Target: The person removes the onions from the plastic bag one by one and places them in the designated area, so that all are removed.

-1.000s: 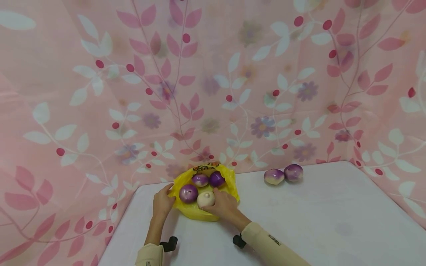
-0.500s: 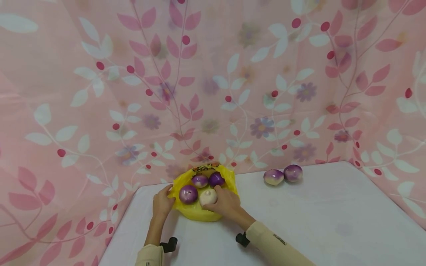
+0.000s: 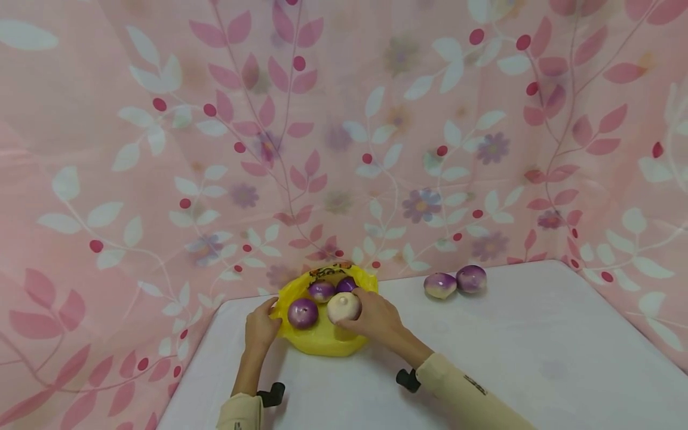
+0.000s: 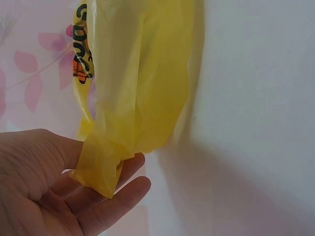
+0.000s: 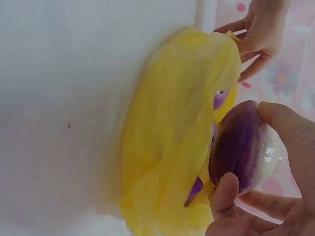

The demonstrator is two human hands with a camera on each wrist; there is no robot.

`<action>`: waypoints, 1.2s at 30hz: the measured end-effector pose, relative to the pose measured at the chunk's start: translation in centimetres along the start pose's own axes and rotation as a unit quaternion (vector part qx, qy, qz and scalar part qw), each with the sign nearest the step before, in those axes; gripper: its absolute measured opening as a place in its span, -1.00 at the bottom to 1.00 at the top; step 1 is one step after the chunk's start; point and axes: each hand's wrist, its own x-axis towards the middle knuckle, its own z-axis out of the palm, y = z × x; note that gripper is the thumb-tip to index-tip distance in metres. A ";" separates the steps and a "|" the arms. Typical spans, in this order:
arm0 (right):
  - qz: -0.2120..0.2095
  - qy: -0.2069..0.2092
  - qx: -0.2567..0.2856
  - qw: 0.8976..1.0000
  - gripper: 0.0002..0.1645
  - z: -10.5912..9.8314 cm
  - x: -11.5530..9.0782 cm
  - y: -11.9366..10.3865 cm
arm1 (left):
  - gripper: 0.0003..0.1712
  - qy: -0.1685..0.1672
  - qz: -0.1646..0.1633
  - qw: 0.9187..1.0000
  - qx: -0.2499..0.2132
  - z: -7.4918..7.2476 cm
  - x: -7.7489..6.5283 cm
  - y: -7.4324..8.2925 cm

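A yellow plastic bag [image 3: 322, 347] with dark printing lies with its mouth wide, and several purple-and-white turnips [image 3: 303, 313] show inside. At its left side my left hand [image 3: 261, 327] pinches the rim; in the left wrist view the bag's corner hangs between thumb and fingers. My right hand [image 3: 377, 319] grips another turnip [image 3: 344, 308], its pale end facing the head camera, over the bag's opening. The right wrist view shows that turnip's purple side [image 5: 241, 142] between thumb and fingers, just outside the bag's mouth.
Two more turnips, a left one [image 3: 440, 286] and a right one [image 3: 471, 279], sit side by side at the back of the white table [image 3: 510, 346]. Behind the table hangs a pink floral curtain [image 3: 333, 119].
My right hand has moved up and to the right, lifting the pale-ended turnip from among the others. My left hand stays at the bag's rim.
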 end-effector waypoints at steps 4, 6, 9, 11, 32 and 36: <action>0.007 -0.007 -0.010 1.000 -0.07 -0.7 -0.2 -0.1 | -0.44 -0.003 -0.004 1.000 -0.001 -0.1 0.0 0.0; 0.006 -0.009 -0.018 1.000 -0.08 -1.1 -0.4 -0.1 | -0.45 -0.002 -0.004 1.000 -0.001 -0.1 0.0 0.0; 0.005 -0.007 -0.034 0.999 -0.10 -1.6 -0.7 0.0 | -0.46 0.003 0.000 1.000 0.001 -0.1 -0.2 0.0; 0.004 -0.005 -0.048 0.999 -0.10 -1.9 -0.9 0.3 | -0.46 0.003 0.001 1.000 0.004 -0.2 -0.2 -0.1; 0.001 -0.003 -0.091 0.996 -0.21 -5.7 -2.8 5.1 | -0.44 -0.006 -0.011 1.000 -0.005 0.0 0.0 0.0; 0.003 0.004 -0.100 0.995 -0.16 -6.5 -3.3 6.1 | -0.45 -0.004 -0.010 1.000 0.001 -0.2 0.1 0.2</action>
